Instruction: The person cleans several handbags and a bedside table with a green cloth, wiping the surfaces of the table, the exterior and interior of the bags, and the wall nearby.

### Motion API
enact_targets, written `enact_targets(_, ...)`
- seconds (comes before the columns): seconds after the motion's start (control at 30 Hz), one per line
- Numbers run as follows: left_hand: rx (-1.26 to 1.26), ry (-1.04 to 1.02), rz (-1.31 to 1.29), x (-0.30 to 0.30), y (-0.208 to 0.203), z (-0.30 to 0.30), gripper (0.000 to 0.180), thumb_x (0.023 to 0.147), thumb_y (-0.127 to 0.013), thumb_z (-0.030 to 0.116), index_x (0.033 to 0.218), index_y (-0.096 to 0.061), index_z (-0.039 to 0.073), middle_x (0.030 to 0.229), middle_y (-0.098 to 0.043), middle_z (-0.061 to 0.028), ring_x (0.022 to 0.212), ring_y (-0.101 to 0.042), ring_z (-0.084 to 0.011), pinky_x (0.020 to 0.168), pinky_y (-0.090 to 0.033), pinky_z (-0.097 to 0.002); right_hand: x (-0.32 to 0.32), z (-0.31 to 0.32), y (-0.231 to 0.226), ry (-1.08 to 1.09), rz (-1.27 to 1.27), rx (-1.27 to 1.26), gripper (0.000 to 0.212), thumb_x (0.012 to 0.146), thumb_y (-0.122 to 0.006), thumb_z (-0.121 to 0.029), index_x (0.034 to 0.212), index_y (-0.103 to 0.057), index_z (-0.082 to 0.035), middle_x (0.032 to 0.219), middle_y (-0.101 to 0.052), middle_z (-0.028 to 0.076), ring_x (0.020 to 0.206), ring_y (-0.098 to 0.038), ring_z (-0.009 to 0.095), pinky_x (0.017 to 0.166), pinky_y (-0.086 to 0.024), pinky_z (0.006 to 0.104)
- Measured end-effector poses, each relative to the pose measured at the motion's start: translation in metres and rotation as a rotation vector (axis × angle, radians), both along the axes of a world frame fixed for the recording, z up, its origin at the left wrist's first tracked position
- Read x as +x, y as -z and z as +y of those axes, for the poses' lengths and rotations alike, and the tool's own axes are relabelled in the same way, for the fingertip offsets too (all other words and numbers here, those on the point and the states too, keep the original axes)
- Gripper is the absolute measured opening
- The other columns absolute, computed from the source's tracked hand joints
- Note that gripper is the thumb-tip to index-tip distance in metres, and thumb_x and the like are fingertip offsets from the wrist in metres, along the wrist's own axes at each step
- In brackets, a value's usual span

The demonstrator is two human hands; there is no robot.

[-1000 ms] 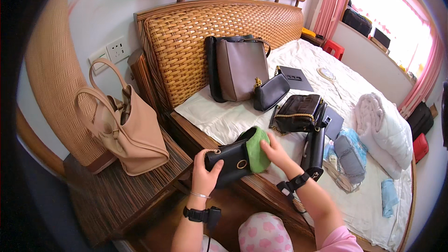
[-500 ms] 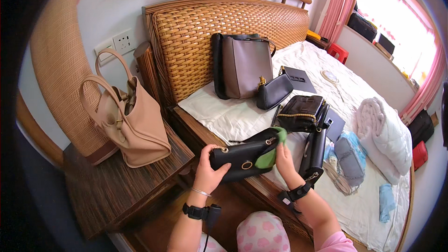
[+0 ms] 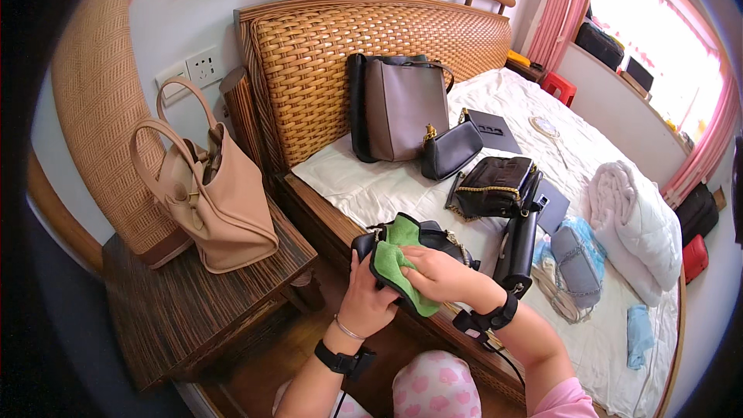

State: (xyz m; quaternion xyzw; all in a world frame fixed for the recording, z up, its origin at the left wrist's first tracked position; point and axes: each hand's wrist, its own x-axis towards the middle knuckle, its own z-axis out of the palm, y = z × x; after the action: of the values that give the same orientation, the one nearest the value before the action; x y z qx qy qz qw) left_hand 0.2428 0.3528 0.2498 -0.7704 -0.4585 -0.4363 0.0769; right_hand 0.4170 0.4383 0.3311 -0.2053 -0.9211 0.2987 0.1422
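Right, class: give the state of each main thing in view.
Black bag: held, partly covered
Green cloth: creased, against black bag
Left hand: gripping black bag
Right hand: on green cloth
Tan handbag: upright, top open
Grey-brown tote: upright
White quilt: bundled
Pink curtains: drawn aside

Plain pink sleeve (image 3: 563,399) on the right arm, pale pants (image 3: 435,388) with blobby pink shapes all over. Chunky black left strap (image 3: 334,358) and matching right strap (image 3: 501,313), both with a little dark box and skinny black cable (image 3: 507,360). Oh, and a thin silver bangle (image 3: 348,328) sits next to the left one, kinda cute.
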Motion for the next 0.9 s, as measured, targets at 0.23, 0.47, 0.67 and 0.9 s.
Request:
enact_targets(0.23, -0.149, -0.026, -0.092, -0.013, -0.010, -0.002, 0.061, 0.065, -0.077, 0.005, 0.120, -0.053, 0.015, 0.139, -0.045, -0.0215, 0.132, -0.044, -0.0437, 0.108, -0.039, -0.0515, 0.046, 0.024, 0.056, 0.259, -0.135, 0.179, 0.048, 0.098, -0.046, -0.031, 0.133, -0.054, 0.001, 0.138, -0.054, 0.022, 0.126, -0.051, 0.039, 0.109, -0.038, 0.0445)
enact_targets(0.47, -0.185, -0.022, -0.096, -0.020, -0.010, 0.000, 0.054, 0.069, -0.074, 0.001, 0.118, -0.056, 0.012, 0.130, -0.056, -0.0160, 0.134, -0.044, -0.0448, 0.103, -0.046, -0.0474, 0.038, 0.000, 0.060, 0.426, -0.085, 0.199, 0.047, 0.097, -0.047, -0.028, 0.135, -0.053, -0.001, 0.139, -0.054, 0.023, 0.121, -0.054, 0.042, 0.106, -0.041, 0.0454)
enact_targets(0.67, -0.226, -0.045, -0.092, -0.025, -0.003, 0.003, 0.052, 0.070, -0.074, 0.007, 0.120, -0.056, 0.007, 0.134, -0.055, -0.0142, 0.136, -0.043, -0.0426, 0.101, -0.048, -0.0436, 0.015, -0.021, 0.047, 0.126, 0.050, 0.326, 0.053, 0.091, -0.056, -0.020, 0.143, -0.046, -0.009, 0.143, -0.051, 0.016, 0.127, -0.050, 0.040, 0.107, -0.040, 0.0478)
enact_targets(0.9, -0.146, -0.101, -0.181, -0.020, 0.011, 0.017, 0.053, 0.069, -0.079, 0.009, 0.117, -0.057, 0.006, 0.124, -0.061, -0.0164, 0.126, -0.051, -0.0449, 0.104, -0.046, -0.0472, 0.039, -0.023, 0.052, 0.224, 0.081, 0.481, 0.064, 0.080, -0.067, -0.009, 0.141, -0.050, -0.010, 0.142, -0.052, 0.010, 0.129, -0.050, 0.034, 0.106, -0.043, 0.0447)
